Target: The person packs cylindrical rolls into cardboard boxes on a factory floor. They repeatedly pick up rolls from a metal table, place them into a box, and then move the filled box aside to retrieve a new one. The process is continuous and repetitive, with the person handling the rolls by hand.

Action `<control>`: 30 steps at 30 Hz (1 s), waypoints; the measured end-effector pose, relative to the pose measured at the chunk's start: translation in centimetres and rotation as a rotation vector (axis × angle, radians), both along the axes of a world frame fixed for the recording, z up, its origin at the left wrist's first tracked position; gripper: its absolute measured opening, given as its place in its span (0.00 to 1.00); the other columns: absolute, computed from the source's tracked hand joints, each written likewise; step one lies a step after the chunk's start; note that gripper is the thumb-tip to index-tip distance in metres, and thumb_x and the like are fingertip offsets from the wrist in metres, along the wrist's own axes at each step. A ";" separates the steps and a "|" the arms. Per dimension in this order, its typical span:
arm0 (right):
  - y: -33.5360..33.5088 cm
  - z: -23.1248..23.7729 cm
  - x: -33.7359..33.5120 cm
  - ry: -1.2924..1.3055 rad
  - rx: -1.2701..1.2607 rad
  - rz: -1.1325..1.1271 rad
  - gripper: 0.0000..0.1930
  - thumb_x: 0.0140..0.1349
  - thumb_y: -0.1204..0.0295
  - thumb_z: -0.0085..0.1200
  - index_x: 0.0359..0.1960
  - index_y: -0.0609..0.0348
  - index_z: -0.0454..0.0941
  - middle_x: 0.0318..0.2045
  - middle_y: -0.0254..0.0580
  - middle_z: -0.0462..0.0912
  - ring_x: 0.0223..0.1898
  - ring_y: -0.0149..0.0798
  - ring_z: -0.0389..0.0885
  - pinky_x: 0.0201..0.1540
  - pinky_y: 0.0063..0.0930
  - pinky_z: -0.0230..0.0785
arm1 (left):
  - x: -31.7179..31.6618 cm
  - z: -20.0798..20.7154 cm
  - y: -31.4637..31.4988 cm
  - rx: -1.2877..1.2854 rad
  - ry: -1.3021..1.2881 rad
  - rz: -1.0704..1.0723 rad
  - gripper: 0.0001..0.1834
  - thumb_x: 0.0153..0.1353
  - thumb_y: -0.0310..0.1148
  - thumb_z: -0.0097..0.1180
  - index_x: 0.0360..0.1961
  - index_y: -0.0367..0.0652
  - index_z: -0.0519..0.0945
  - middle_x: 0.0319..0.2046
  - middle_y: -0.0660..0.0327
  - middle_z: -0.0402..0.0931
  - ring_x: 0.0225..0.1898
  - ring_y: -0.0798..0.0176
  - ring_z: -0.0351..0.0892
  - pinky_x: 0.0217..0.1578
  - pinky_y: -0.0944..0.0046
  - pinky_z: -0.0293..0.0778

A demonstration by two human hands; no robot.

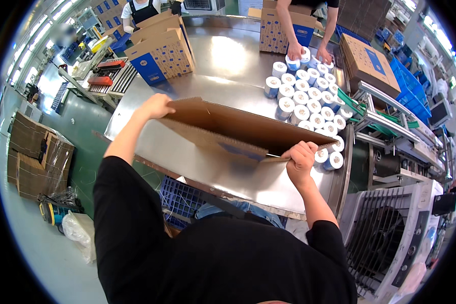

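A brown cardboard box (258,123), partly unfolded, spans the space between my two hands above the metal table. My left hand (157,106) grips its left edge, fingers closed over the cardboard. At the opposite end my right hand (302,154) is wrapped round the right edge. Between the two walls only a narrow gap shows, and the outer side has a faint blue patch. Just beyond my right hand stand several white and blue rolls or canisters (301,98), grouped upright on the right of the table.
A co-worker's hands (296,52) touch the rolls at the far side. Open printed boxes (163,53) stand on the metal table (223,91). Flat cartons (371,65) and a conveyor (395,121) lie right; a large fan unit (385,238) is near right. Another person (141,10) stands far left.
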State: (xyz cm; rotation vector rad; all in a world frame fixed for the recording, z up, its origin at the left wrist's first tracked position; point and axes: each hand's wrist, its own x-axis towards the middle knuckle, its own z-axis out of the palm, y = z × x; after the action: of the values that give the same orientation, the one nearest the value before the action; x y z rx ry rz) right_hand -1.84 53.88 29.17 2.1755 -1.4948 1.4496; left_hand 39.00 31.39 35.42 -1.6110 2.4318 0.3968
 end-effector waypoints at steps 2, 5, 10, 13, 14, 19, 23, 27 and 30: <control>0.1 2.3 -0.1 0.025 0.048 0.228 0.12 0.29 0.85 0.51 0.10 0.48 0.70 0.13 0.28 0.67 0.21 0.34 0.68 0.38 0.30 0.56 | -0.2 4.4 1.2 -0.141 -0.357 0.051 0.19 0.54 0.45 0.58 0.29 0.36 0.84 0.32 0.49 0.82 0.37 0.47 0.81 0.39 0.53 0.76; -1.7 6.3 2.5 -0.006 0.413 1.053 0.11 0.30 0.85 0.51 0.12 0.49 0.71 0.15 0.28 0.68 0.25 0.35 0.70 0.42 0.31 0.59 | -1.9 3.1 2.4 -0.277 -0.267 0.036 0.27 0.54 0.54 0.56 0.23 0.36 0.83 0.26 0.44 0.80 0.30 0.46 0.81 0.34 0.52 0.77; -5.1 -6.6 3.3 0.863 0.938 0.526 0.05 0.43 0.77 0.50 0.20 0.57 0.79 0.25 0.41 0.81 0.36 0.49 0.77 0.46 0.38 0.67 | -6.3 -2.8 7.4 0.959 -0.236 0.056 0.47 0.52 0.76 0.43 0.44 0.37 0.80 0.39 0.53 0.81 0.39 0.58 0.81 0.42 0.59 0.75; -4.1 -6.0 0.1 0.326 0.813 0.444 0.06 0.49 0.79 0.50 0.25 0.63 0.80 0.33 0.45 0.83 0.39 0.47 0.79 0.44 0.41 0.71 | -7.8 1.1 13.6 0.809 0.192 -0.468 0.38 0.65 0.65 0.33 0.57 0.43 0.73 0.45 0.45 0.78 0.48 0.45 0.77 0.54 0.51 0.67; -3.9 -5.1 -1.5 0.097 0.657 0.431 0.05 0.50 0.79 0.51 0.25 0.64 0.80 0.34 0.45 0.83 0.39 0.47 0.79 0.44 0.40 0.72 | -9.0 2.5 15.5 0.627 0.100 -0.544 0.36 0.66 0.64 0.33 0.54 0.45 0.76 0.41 0.44 0.79 0.45 0.43 0.78 0.51 0.51 0.70; -4.2 -2.8 -4.8 -0.719 0.719 -0.142 0.30 0.56 0.64 0.63 0.57 0.65 0.66 0.47 0.46 0.78 0.42 0.35 0.75 0.46 0.26 0.70 | -7.8 -7.7 10.3 0.134 0.099 -0.355 0.31 0.65 0.60 0.38 0.28 0.43 0.81 0.27 0.50 0.79 0.34 0.43 0.78 0.38 0.49 0.73; -1.8 -5.9 -3.4 -0.847 1.035 0.217 0.41 0.51 0.65 0.68 0.64 0.64 0.59 0.55 0.48 0.73 0.54 0.37 0.73 0.56 0.30 0.66 | -11.6 -5.4 7.0 -0.799 0.367 -0.857 0.13 0.62 0.43 0.50 0.37 0.44 0.76 0.39 0.56 0.77 0.44 0.50 0.74 0.44 0.51 0.69; 0.0 -5.8 -2.9 -1.136 1.027 0.205 0.41 0.49 0.70 0.68 0.64 0.62 0.59 0.55 0.46 0.73 0.55 0.38 0.72 0.57 0.31 0.65 | -11.4 -0.5 3.0 -0.741 0.346 -0.233 0.18 0.64 0.42 0.46 0.50 0.43 0.73 0.50 0.54 0.72 0.54 0.48 0.68 0.53 0.48 0.63; -0.7 -7.0 -2.6 -1.179 1.014 0.264 0.41 0.48 0.74 0.66 0.65 0.61 0.59 0.55 0.45 0.73 0.56 0.38 0.71 0.57 0.31 0.66 | -9.5 -1.8 6.9 0.232 0.142 -0.143 0.26 0.68 0.50 0.36 0.61 0.50 0.67 0.63 0.50 0.60 0.66 0.44 0.54 0.63 0.48 0.54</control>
State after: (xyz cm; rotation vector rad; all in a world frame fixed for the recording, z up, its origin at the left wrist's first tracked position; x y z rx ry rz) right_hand -4.47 53.16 22.21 1.8999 -2.8731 2.7936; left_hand 29.54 38.30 33.62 -1.3465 2.4738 0.7605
